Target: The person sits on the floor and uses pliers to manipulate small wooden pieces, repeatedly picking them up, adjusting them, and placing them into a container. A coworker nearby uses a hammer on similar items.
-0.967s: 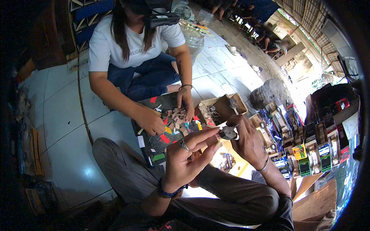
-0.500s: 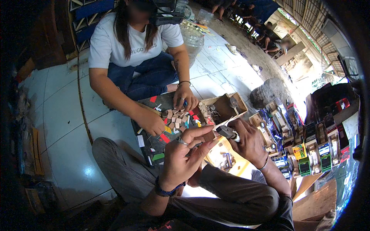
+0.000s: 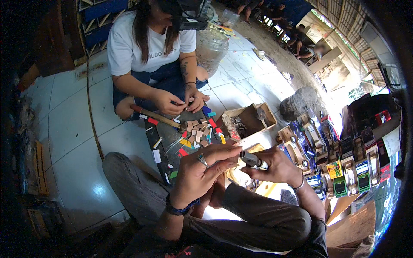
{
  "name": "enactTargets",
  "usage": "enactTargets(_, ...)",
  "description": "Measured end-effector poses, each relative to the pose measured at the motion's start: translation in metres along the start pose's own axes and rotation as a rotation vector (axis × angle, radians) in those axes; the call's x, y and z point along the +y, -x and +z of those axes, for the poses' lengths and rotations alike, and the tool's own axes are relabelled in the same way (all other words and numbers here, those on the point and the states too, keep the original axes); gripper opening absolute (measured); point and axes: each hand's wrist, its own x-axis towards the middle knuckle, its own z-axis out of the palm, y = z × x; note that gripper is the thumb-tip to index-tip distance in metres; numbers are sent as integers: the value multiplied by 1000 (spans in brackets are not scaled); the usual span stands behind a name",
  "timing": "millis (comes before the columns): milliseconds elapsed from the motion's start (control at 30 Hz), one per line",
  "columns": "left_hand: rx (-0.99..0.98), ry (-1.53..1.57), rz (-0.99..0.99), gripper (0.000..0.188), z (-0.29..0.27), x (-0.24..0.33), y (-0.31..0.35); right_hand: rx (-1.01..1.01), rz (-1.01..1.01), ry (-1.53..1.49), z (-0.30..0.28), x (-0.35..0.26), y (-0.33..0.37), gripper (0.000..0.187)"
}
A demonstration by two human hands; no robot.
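Note:
My left hand (image 3: 200,174), with a ring and a dark bracelet, is raised in front of me. Its index finger and thumb curve together at the tool's tip; what they pinch is too small to make out. My right hand (image 3: 277,165) grips a pair of pliers (image 3: 250,159) with a dark head and pale handle, its head by my left fingertips. A thin wire-like piece (image 3: 243,142) stands up beside the head. Beyond lies a dark board (image 3: 161,148) bearing small brown blocks (image 3: 198,132), coloured strips and a wooden-handled hammer (image 3: 155,116).
A co-worker (image 3: 157,56) sits across the board, fingering something small. An open wooden box (image 3: 251,135) holds metal bits, with a yellow container (image 3: 269,189) nearer me. Wooden toy vehicles (image 3: 340,172) crowd the right, near a grey rock (image 3: 299,104).
My right hand has turned, and the pliers' head sits slightly lower and left. The co-worker's hands have risen off the board and come together, and the hammer handle now shows.

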Motion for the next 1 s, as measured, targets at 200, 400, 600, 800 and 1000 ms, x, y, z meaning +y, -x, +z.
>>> enactTargets(200,-44,6,-52,32,-1,4,1,-33,-25,-34,0,3,4,41)
enactTargets(400,-36,-126,10,33,-7,7,-4,85,-93,60,6,4,2,33)
enactTargets(600,-43,-84,7,35,-10,10,-4,92,-85,115,5,3,1,31)
enactTargets(800,-47,113,-86,32,-9,7,1,275,-163,284,3,10,-3,34)
enactTargets(1000,-37,10,3,28,-6,2,-3,291,92,-377,1,-12,0,41)
